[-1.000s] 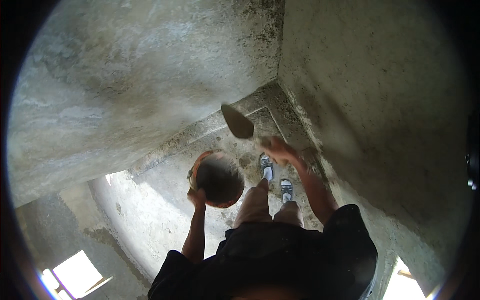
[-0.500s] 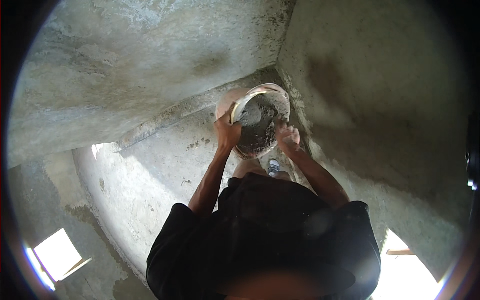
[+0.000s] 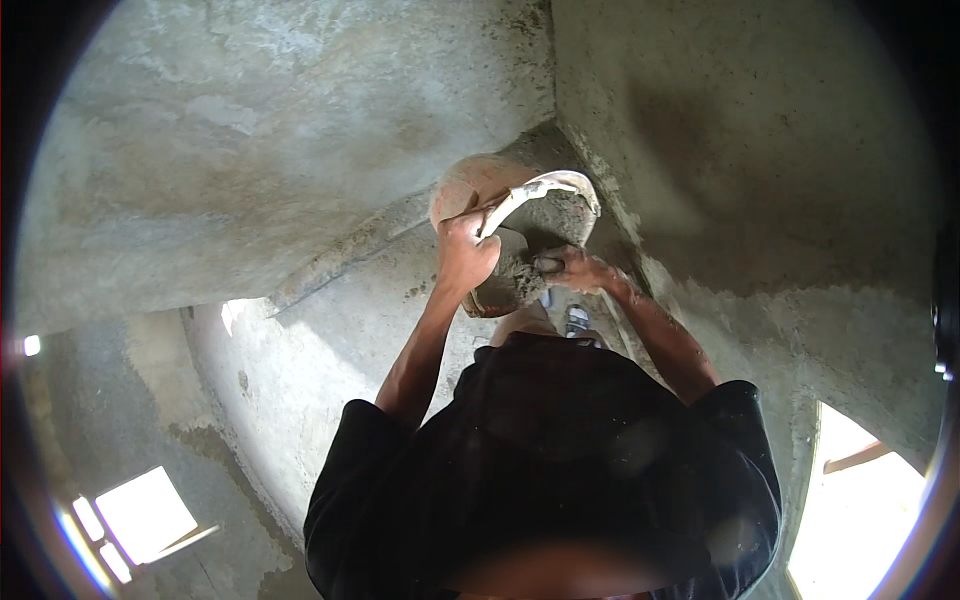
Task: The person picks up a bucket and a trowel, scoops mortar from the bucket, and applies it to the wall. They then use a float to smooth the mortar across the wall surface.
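A pinkish bucket (image 3: 470, 180) is tipped over in front of me, near the corner where two walls meet. My left hand (image 3: 468, 248) is closed around its pale rim, at the left side. Grey wet mortar (image 3: 522, 282) lies in the bucket's mouth. Over the mortar, on the right, my right hand (image 3: 578, 270) has its fingers bent and smeared with grey. A rounded grey shape shows at these fingers, and I cannot make out whether it is a tool or mortar.
A rough plastered wall (image 3: 300, 130) rises on the left and another wall (image 3: 760, 180) on the right. My shoe (image 3: 577, 320) stands on the concrete floor (image 3: 350, 345) below the bucket. Bright openings (image 3: 148, 512) show at the lower left and lower right.
The bucket has tipped further, and its rim has swung up and to the right. My right hand has moved inward over the mortar, its fingers now bent. My left hand keeps its hold.
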Tool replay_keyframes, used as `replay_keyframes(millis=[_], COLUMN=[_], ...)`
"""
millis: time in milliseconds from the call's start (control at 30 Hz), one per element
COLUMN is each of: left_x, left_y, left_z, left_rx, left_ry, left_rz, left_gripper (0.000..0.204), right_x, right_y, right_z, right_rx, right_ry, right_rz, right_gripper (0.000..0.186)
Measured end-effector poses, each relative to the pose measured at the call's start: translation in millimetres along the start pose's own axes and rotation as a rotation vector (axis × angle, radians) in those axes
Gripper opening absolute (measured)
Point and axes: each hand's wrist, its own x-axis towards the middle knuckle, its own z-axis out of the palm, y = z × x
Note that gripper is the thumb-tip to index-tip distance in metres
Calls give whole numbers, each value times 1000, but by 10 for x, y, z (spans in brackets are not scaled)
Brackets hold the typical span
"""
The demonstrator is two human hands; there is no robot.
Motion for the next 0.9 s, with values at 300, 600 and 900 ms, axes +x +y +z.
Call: replay_keyframes(millis=[300,600,900], left_x=[-716,-1424,-2616], left_y=[-367,-1271,-2442], left_z=[-34,350,77], left_rx=[-185,58,477], left_ry=[206,398,475], left_rz=[-465,-701,-983], left_gripper=[25,16,20], right_x=[-572,-887,-446], right_y=[-843,-813,137], right_z=[565,762,609], right_rx=[-589,-558,194], right_ry=[218,107,-78], right_rz=[155,401,482], right_gripper=[51,61,44])
